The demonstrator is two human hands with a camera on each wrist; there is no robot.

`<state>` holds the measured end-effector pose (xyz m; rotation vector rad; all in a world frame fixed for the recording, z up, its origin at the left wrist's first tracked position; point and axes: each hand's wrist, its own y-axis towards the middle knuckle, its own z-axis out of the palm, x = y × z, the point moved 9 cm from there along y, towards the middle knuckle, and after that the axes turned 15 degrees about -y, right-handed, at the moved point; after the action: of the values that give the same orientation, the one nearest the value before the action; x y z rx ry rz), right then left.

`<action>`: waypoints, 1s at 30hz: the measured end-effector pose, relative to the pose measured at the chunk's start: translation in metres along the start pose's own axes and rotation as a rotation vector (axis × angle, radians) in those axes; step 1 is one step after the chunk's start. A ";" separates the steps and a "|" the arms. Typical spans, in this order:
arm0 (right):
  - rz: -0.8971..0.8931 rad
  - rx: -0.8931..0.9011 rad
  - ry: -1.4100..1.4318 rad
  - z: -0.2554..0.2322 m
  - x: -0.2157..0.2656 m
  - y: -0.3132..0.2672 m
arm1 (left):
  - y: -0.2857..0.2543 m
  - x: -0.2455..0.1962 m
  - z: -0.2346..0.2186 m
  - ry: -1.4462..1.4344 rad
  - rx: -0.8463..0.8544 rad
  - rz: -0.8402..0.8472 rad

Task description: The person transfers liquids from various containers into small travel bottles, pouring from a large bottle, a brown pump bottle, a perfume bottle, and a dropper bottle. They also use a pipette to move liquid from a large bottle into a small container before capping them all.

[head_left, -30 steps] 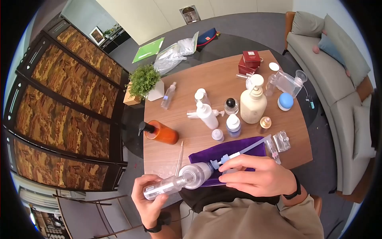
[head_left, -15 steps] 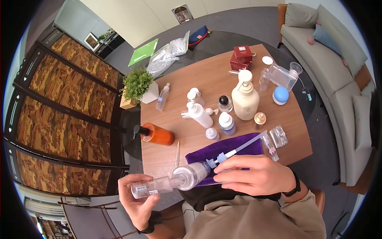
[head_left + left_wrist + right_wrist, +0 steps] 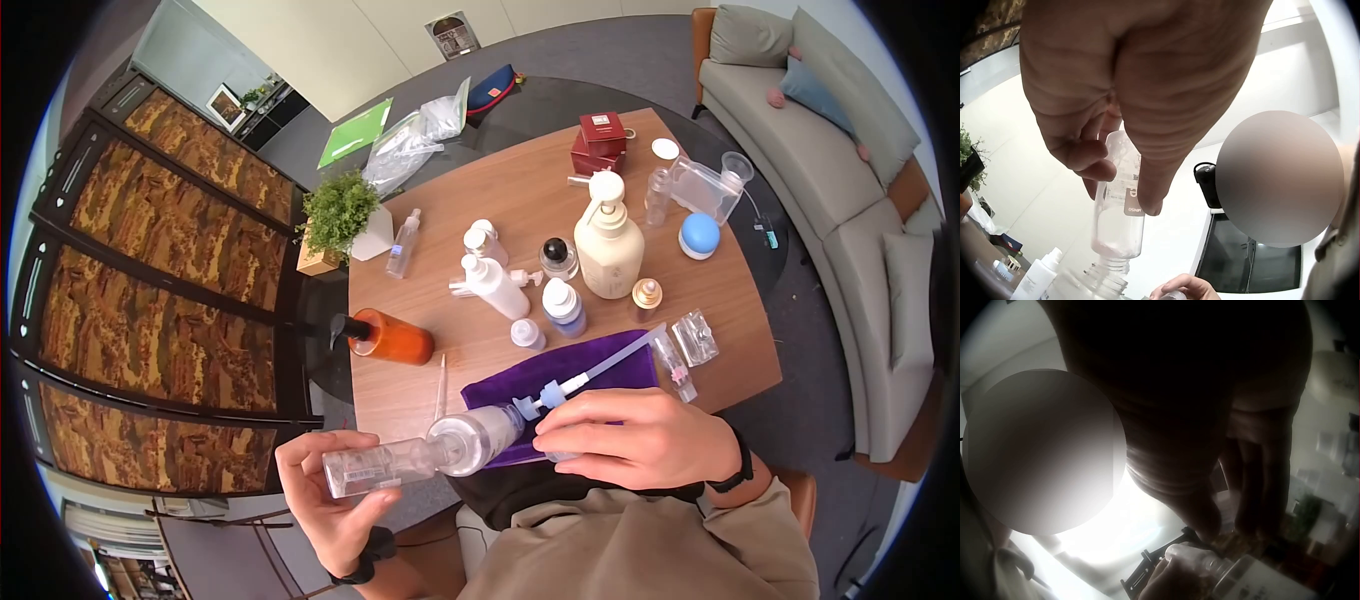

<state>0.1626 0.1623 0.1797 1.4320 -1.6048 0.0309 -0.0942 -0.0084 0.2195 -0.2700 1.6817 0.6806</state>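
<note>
My left hand [image 3: 322, 500] grips a small clear bottle [image 3: 380, 468] with a printed label, thumb on one side and fingers on the other. In the left wrist view this bottle [image 3: 1115, 234] is upside down, its neck at the open mouth of a larger clear bottle [image 3: 1079, 284]. That larger bottle [image 3: 495, 432] stands by the purple cloth [image 3: 490, 388]. Just right of it, my right hand [image 3: 640, 440] pinches a small clear piece [image 3: 563, 456], mostly covered by the fingers. A pale blue pump with a long tube [image 3: 610, 362] lies across the cloth.
Beyond the cloth stand a white bottle [image 3: 495, 288], a blue-tinted bottle [image 3: 565, 310] and a large cream pump bottle [image 3: 608, 250]. An orange pump bottle [image 3: 392, 337] lies at the left, near a potted plant [image 3: 345, 215]. Clear packets [image 3: 694, 338] lie at the right.
My left hand and the small bottle have moved left in the head view, the bottle now lying flatter there. The whole table scene has shifted slightly left. Both grips look unchanged.
</note>
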 end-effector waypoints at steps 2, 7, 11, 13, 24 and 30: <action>0.006 0.002 -0.007 0.000 0.000 -0.001 | 0.001 0.000 0.002 -0.012 0.021 0.002; -0.009 -0.002 -0.019 -0.002 0.001 -0.001 | 0.003 -0.001 0.006 -0.024 0.057 0.003; -0.017 -0.006 -0.031 -0.002 0.001 -0.003 | 0.003 0.001 0.010 -0.016 0.094 0.018; -0.011 -0.005 -0.032 -0.001 -0.001 -0.004 | 0.004 0.001 0.011 -0.023 0.097 0.010; 0.008 0.032 -0.016 0.005 -0.004 -0.005 | 0.004 0.001 0.012 -0.015 0.125 0.013; 0.017 0.046 -0.019 0.007 -0.005 -0.006 | 0.003 0.001 0.012 0.000 0.155 0.030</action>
<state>0.1624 0.1602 0.1688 1.4582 -1.6415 0.0647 -0.0861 0.0014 0.2185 -0.1348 1.7310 0.5684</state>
